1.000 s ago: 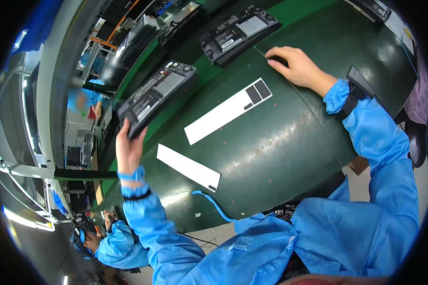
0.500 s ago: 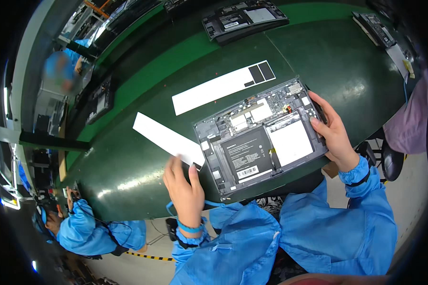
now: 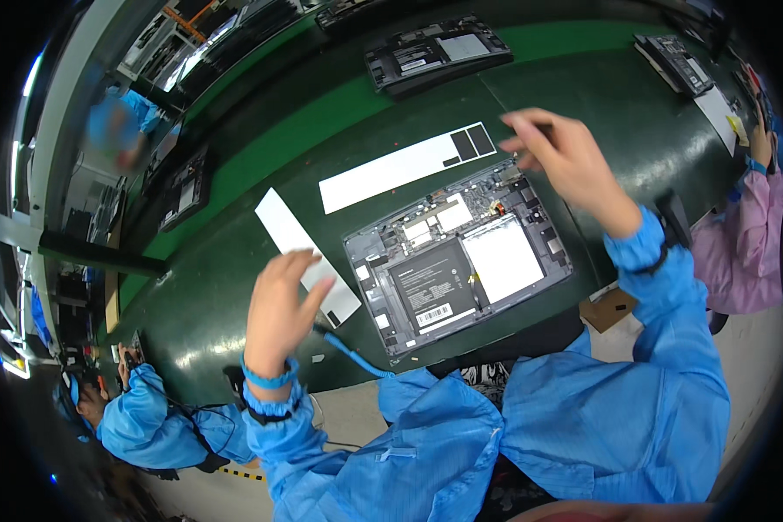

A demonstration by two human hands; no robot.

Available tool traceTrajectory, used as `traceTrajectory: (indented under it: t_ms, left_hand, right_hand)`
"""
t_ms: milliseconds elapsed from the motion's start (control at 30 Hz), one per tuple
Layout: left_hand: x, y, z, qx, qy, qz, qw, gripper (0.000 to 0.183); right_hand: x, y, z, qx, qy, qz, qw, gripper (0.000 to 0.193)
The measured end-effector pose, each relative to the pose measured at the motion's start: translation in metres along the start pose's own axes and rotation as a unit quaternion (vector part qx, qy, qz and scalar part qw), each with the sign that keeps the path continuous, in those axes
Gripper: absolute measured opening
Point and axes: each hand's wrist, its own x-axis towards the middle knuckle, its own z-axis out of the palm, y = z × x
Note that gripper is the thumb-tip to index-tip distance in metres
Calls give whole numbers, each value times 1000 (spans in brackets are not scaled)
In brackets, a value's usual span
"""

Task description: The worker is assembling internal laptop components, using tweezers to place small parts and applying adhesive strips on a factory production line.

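An opened laptop base (image 3: 457,261) lies flat in front of me, with its circuit board, a black battery (image 3: 431,283) and a white panel (image 3: 503,259) exposed. Over the lower part of a white backing strip (image 3: 300,230), left of the laptop, my left hand (image 3: 283,300) is open, thumb apart from the fingers. A second white strip (image 3: 383,178) with black sticker pieces (image 3: 470,143) at its right end lies beyond the laptop. My right hand (image 3: 574,165) hovers above the laptop's far right corner, close to those stickers, fingers loosely bent and apart, holding nothing visible.
Another opened laptop base (image 3: 435,54) sits on the green bench (image 3: 618,122) at the far side, with more units at left and far right. A blue coiled cord (image 3: 352,352) runs at the bench edge. Co-workers sit at left and right, one in a pink sleeve (image 3: 739,248).
My right hand has let go of the laptop's right side and moved up toward the black stickers. My left hand shifted left, and the left strip turned steeper, away from the laptop.
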Motion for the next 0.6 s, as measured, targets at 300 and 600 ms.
traceTrajectory:
  t_ms: [300,600]
  left_hand:
    - [128,49,54,-16,8,180,984,48]
    - [132,51,69,-11,-19,161,987,65]
  right_hand:
    - [61,64,37,53,-42,24,997,30]
    - [46,56,35,-17,16,11,1000,27]
